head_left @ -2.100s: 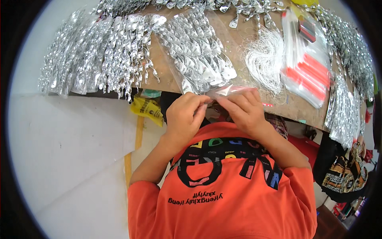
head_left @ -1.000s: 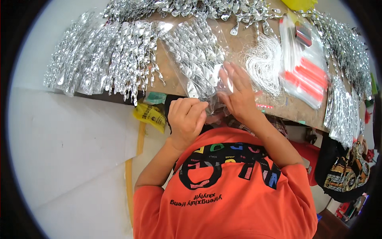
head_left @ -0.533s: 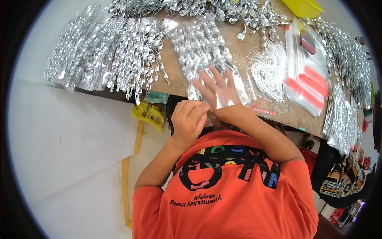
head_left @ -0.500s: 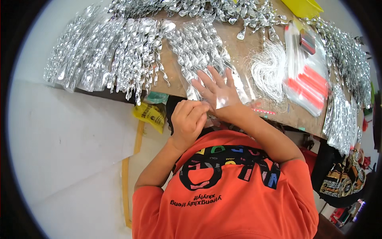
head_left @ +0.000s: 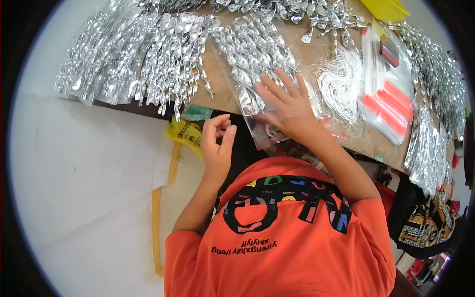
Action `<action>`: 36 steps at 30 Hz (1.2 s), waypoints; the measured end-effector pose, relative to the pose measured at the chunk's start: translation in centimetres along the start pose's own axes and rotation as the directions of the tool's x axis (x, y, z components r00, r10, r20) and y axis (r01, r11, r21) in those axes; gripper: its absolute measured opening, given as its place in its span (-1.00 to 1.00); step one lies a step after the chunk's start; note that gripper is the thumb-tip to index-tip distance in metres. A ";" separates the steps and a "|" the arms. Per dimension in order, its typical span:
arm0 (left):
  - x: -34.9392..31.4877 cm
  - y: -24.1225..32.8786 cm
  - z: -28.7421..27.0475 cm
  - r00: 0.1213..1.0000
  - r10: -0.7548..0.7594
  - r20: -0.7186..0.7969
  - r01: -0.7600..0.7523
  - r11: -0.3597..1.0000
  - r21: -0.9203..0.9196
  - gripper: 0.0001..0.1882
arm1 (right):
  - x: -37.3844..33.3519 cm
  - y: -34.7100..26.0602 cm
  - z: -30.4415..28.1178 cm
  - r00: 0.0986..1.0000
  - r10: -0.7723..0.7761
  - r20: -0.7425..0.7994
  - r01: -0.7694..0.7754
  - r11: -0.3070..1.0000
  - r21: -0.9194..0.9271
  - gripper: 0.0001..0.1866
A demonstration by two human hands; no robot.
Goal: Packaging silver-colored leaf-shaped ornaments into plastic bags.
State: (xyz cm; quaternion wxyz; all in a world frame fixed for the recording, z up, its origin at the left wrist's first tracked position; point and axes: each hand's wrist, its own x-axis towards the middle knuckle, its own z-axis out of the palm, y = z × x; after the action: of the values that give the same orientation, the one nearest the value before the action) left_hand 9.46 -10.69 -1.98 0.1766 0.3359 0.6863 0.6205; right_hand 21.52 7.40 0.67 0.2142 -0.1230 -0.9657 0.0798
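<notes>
A clear plastic bag [head_left: 249,93] with twisted silver foil strips inside lies on the table in front of me, its near end hanging over the edge. My right hand [head_left: 289,104] rests on the bag's right side, fingers spread and palm down. To the left of the bag's near end, my left hand [head_left: 217,146] is held off the table edge. Its fingers are loosely bent, the thumb stands apart from them, and nothing shows between them.
More silver spiral strips [head_left: 173,59] lie at the left, some in bags. Right of my bag are a bundle of white string [head_left: 340,84] and clear bags with red strips [head_left: 388,106]. A yellow container [head_left: 386,9] stands at the back; a yellow bag [head_left: 185,136] hangs below the table edge.
My left hand has come away from the bag's near end and moved left, its fingers loosening. My right hand has shifted slightly right. The bag's near end now shows uncovered.
</notes>
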 end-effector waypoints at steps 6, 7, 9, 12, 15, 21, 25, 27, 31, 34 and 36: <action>-1.3 0.6 -0.2 0.878 -0.421 0.227 0.477 0.808 -0.345 -0.66 | -5.1 -0.3 -3.6 0.988 -0.076 -0.134 0.102 0.975 0.197 -0.54; -1.1 1.1 -0.2 0.852 -0.447 0.274 0.521 0.778 -0.351 -0.63 | -6.3 -0.7 -4.8 0.993 -0.065 -0.102 0.091 0.955 0.282 -0.59; -0.7 1.1 -0.1 0.831 -0.466 0.304 0.550 0.772 -0.320 -0.56 | -6.6 -1.1 -6.3 0.996 -0.053 -0.068 0.075 0.925 0.372 -0.65; 0.5 1.6 -0.1 0.783 -0.522 0.339 0.619 0.713 -0.330 -0.59 | -5.9 -1.0 -7.1 0.965 0.015 -0.263 0.068 0.950 0.305 -0.72; 0.5 1.5 0.8 0.719 -0.545 0.430 0.671 0.705 -0.229 -0.71 | -4.8 -1.1 -5.7 0.959 -0.107 -0.262 0.179 0.946 0.270 -0.75; -0.5 0.9 1.0 0.698 -0.536 0.475 0.665 0.732 -0.150 -0.76 | -5.2 -2.5 -0.6 0.997 -0.061 -0.049 0.076 0.903 0.423 -0.80; -0.9 0.3 1.1 0.645 -0.567 0.512 0.719 0.677 -0.158 -0.73 | -4.7 -3.1 0.5 0.998 -0.063 -0.026 0.068 0.886 0.458 -0.79; -1.1 0.4 1.3 0.643 -0.568 0.514 0.722 0.673 -0.159 -0.72 | -4.6 -3.3 0.6 0.998 -0.061 -0.023 0.065 0.895 0.441 -0.78; -1.7 1.0 2.1 0.795 -0.450 0.406 0.502 0.864 -0.025 -0.69 | -4.5 -3.8 0.6 1.000 -0.001 -0.025 0.012 0.892 0.451 -0.78; -1.8 0.6 2.3 0.912 -0.263 0.316 0.216 0.961 0.175 -0.68 | -4.3 -3.9 0.7 0.997 0.077 0.030 -0.080 0.802 0.592 -0.81; -1.7 0.6 2.2 0.935 -0.173 0.308 0.086 0.957 0.276 -0.70 | -4.2 -3.9 0.9 0.993 0.098 0.067 -0.118 0.774 0.622 -0.82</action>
State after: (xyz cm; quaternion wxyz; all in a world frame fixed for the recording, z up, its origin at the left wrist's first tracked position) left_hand 12.23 -10.26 -2.04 0.2843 0.4085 0.7427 0.4480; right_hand 24.04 2.46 -1.01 0.2233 -0.0990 -0.8791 0.4093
